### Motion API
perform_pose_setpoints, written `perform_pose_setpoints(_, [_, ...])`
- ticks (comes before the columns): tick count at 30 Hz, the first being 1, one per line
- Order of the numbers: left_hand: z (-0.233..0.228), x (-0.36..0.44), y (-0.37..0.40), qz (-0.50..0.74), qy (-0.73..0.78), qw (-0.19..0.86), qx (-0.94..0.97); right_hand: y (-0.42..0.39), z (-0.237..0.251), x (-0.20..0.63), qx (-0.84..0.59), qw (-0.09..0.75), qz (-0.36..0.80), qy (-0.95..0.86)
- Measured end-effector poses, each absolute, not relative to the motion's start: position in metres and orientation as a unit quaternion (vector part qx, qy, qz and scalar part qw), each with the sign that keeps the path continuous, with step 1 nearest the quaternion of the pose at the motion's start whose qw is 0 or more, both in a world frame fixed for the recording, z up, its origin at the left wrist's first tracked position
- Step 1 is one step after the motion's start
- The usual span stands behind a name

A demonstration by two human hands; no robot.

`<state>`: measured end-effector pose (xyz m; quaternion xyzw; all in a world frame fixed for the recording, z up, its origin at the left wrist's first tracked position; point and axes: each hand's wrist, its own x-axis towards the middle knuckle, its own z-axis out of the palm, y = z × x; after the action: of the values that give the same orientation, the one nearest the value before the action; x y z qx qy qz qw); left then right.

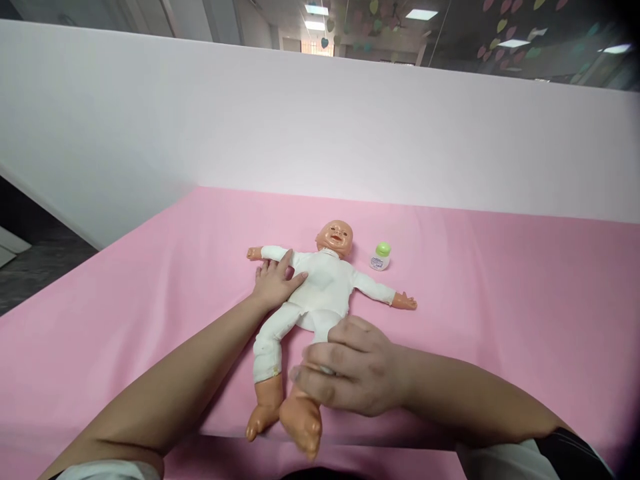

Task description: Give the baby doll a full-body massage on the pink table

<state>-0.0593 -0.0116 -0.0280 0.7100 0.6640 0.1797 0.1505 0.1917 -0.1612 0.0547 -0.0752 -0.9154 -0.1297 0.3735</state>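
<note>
- A baby doll [320,287] lies face up at the centre of the frame on a desk [500,300] covered in pink cloth, its head toward the top of the frame, arms spread out to both sides and bare feet toward the bottom edge.
- The left hand [274,280] rests flat with the fingers spread, lying on the doll's shoulder and chest at centre left – it presses down and grips nothing.
- The right hand [350,373] sits lower, just right of centre, its fingers curled around the doll's leg near the knee; the leg looks lifted a little off the cloth.
- The doll probably handles as a light thing – the white suit looks soft and stuffed, so the trunk should flop, while the head, hands and feet look like firmer moulded plastic. The legs and trunk seem the safest places to hold; the thin arms would likely bend.
- A small white bottle [381,257] with a green cap stands upright just right of the doll's head, apart from it. The cap is on, and what the bottle holds cannot be told.
- A plain white partition [320,127] runs behind the desk across the upper half of the frame.
</note>
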Motion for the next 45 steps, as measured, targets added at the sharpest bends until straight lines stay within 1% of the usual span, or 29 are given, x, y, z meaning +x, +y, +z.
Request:
perform_pose_setpoints(5, [-0.027, -0.059, -0.017, 0.254, 0.649, 0.136, 0.704, -0.133, 0.05, 0.199, -0.168, 0.39, -0.14, -0.894])
perform_pose_setpoints(9, [-0.027, -0.058, -0.02, 0.301, 0.579, 0.063, 0.755, -0.095, 0.028, 0.207, -0.225, 0.391, -0.088, -0.888])
perform_pose_setpoints(11, [-0.025, -0.056, -0.021, 0.299, 0.523, 0.042, 0.797, -0.081, 0.017, 0.212, -0.25, 0.387, -0.043, -0.886])
perform_pose_setpoints(14, [-0.02, -0.054, -0.023, 0.262, 0.456, 0.044, 0.849, -0.075, 0.008, 0.215, -0.263, 0.383, 0.022, -0.885])
perform_pose_setpoints(17, [-0.017, -0.052, -0.024, 0.243, 0.448, 0.046, 0.859, -0.077, 0.005, 0.213, -0.263, 0.374, 0.053, -0.888])
perform_pose_setpoints(20, [-0.019, -0.051, -0.024, 0.254, 0.448, 0.048, 0.856, -0.077, 0.003, 0.21, -0.279, 0.385, 0.054, -0.878])
perform_pose_setpoints(25, [-0.025, -0.057, -0.021, 0.28, 0.497, 0.076, 0.818, -0.083, 0.009, 0.207, -0.246, 0.413, 0.012, -0.877])
perform_pose_setpoints(29, [-0.024, -0.062, -0.015, 0.265, 0.575, 0.138, 0.762, -0.108, 0.026, 0.198, -0.128, 0.421, 0.013, -0.898])
perform_pose_setpoints(31, [-0.022, -0.062, -0.013, 0.261, 0.611, 0.162, 0.729, -0.124, 0.031, 0.19, -0.067, 0.394, 0.035, -0.916])
perform_pose_setpoints(34, [-0.019, -0.06, -0.011, 0.251, 0.651, 0.169, 0.696, -0.143, 0.021, 0.175, 0.011, 0.317, 0.082, -0.945])
perform_pose_setpoints(37, [-0.018, -0.059, -0.011, 0.25, 0.661, 0.166, 0.688, -0.153, -0.002, 0.163, 0.035, 0.242, 0.084, -0.966])
perform_pose_setpoints(39, [-0.018, -0.059, -0.012, 0.263, 0.654, 0.164, 0.69, -0.154, -0.013, 0.158, 0.032, 0.226, 0.078, -0.97])
perform_pose_setpoints(41, [-0.02, -0.059, -0.014, 0.281, 0.64, 0.147, 0.7, -0.152, -0.015, 0.157, 0.024, 0.26, 0.083, -0.962])
perform_pose_setpoints(45, [-0.023, -0.059, -0.018, 0.31, 0.588, 0.068, 0.744, -0.149, 0.006, 0.164, -0.012, 0.398, 0.085, -0.913])
